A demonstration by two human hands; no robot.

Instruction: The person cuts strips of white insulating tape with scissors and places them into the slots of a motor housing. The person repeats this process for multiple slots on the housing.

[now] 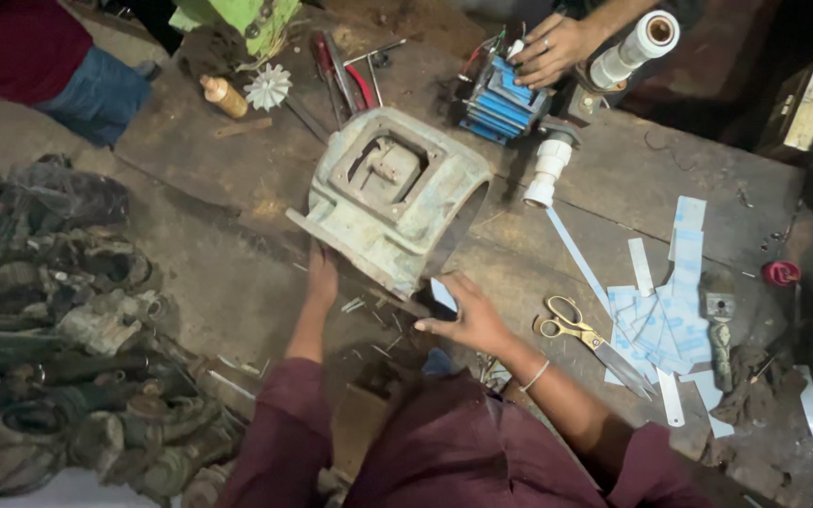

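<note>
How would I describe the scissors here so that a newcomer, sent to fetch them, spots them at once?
Start at the big pale green metal housing in the middle of the workbench. Go to the wearer's right hand just below it; the scissors lie flat beside that wrist, against the heap of blue-and-white paper strips. Their gold-coloured handle loops set them apart.

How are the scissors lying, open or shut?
Open: the scissors lie flat on the bench, blades slightly apart.

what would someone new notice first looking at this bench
The pale green motor housing in the middle of the workbench, steadied by the left hand while the right hand pinches a small blue-white slip at its rim. To the right lie gold-handled scissors beside cut paper strips.
</note>
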